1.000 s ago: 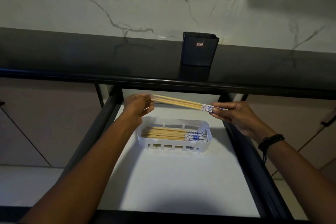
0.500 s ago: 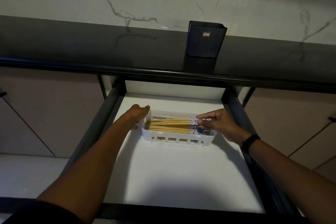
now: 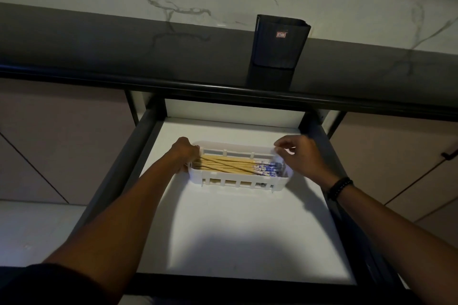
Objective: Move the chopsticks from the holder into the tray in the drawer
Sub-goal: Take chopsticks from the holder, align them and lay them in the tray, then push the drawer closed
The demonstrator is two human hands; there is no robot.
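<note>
Left of the tray [image 3: 238, 182] in the drawer [image 3: 247, 230], the left hand [image 3: 184, 155] has its grip on the chopsticks' [image 3: 230, 166] bare ends; she'd do well to nudge the crossed one straight. The right hand [image 3: 301, 156], grip loose and empty, hovers beside the tray's right end. Behind it, the holder's [image 3: 278, 44] red label is unreadable.

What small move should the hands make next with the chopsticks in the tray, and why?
Probably the left hand should nudge straight the chopsticks that lie crossed over the others in the white tray. The right hand is beside the tray's right end and holds nothing. No chopsticks stick out of the dark holder on the counter, though its inside is hidden.
</note>
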